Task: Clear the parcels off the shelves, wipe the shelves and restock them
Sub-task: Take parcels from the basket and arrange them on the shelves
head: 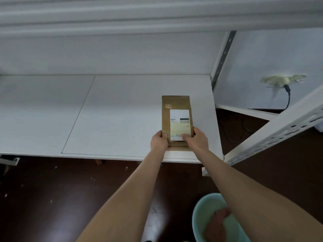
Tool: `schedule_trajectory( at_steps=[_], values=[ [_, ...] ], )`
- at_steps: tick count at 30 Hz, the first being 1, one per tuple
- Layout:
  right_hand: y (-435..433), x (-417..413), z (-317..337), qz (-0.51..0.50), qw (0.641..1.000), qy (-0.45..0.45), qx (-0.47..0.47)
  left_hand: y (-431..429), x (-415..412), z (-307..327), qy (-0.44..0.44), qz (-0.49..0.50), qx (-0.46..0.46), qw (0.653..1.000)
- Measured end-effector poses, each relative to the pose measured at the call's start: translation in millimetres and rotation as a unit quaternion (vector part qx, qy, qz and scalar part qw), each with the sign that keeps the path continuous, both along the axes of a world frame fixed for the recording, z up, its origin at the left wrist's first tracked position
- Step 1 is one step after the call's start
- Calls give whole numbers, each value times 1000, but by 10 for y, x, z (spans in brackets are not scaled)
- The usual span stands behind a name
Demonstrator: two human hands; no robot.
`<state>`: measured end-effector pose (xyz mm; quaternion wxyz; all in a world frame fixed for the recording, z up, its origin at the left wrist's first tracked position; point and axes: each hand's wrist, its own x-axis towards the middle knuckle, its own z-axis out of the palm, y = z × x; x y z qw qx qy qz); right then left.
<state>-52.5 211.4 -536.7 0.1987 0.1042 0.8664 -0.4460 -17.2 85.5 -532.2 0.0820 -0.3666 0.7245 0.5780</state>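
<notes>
A brown cardboard parcel (174,105) with a white shipping label lies flat on the white shelf board (122,110), near its right end. My left hand (159,142) grips the parcel's near left corner, thumb on top. My right hand (195,140) grips the near right corner, thumb lying over the label. Both arms reach forward over the shelf's front edge. The parcel's near end is hidden under my hands.
A white slotted upright (222,58) and a slotted shelf rail (279,131) stand to the right. A teal basin (206,215) holding a reddish cloth (218,222) sits on the dark floor at lower right. A wall socket with a black cable (286,95) is behind the rack.
</notes>
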Motion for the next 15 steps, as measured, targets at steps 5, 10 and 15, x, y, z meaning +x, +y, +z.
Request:
schedule_trajectory(
  at_steps=[5,10,15],
  values=[
    [31,15,-110,16,999,0,36,20,-11,-111,-24,-49,-27,998],
    [5,29,-64,15,998,-23,60,16,64,12,-26,-82,-4,996],
    [-68,184,304,45,986,-2,163,-118,226,352,-72,-114,-75,988]
  ],
)
